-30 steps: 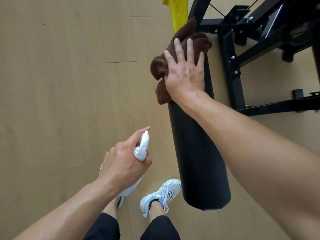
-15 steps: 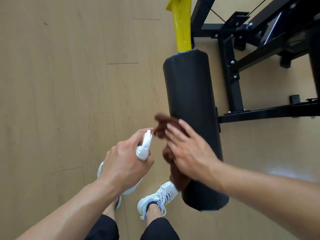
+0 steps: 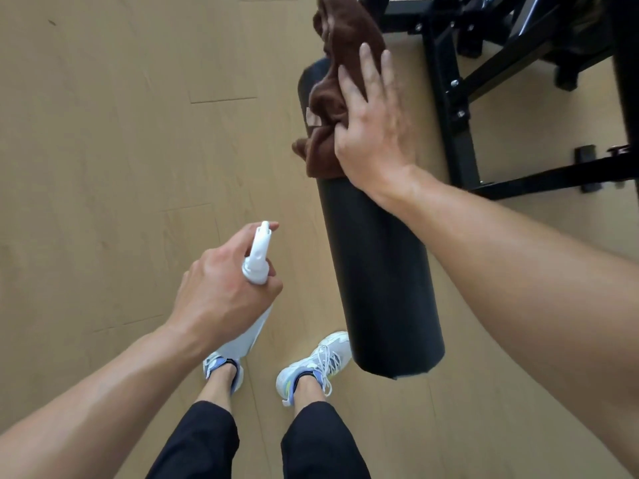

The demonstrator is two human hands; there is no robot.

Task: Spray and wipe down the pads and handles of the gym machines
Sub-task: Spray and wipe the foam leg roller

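Observation:
A long black roller pad (image 3: 380, 271) of a gym machine runs from the upper middle down toward my feet. My right hand (image 3: 373, 129) lies flat on a brown cloth (image 3: 328, 108) and presses it against the far end of the pad, fingers spread. The cloth bunches up past my fingertips and hides the pad's top. Left of the pad, my left hand (image 3: 224, 292) grips a white spray bottle (image 3: 257, 261), its nozzle pointing up and forward, index finger by the trigger.
The machine's black steel frame (image 3: 460, 133) stands right of the pad, with bars and bolts reaching the top right corner. Light wooden floor (image 3: 103, 167) spreads to the left. My white sneakers (image 3: 318, 368) stand just below the pad's near end.
My right hand has slid the cloth from the pad's near end back up to its far end. The left hand with the bottle has stayed about where it was.

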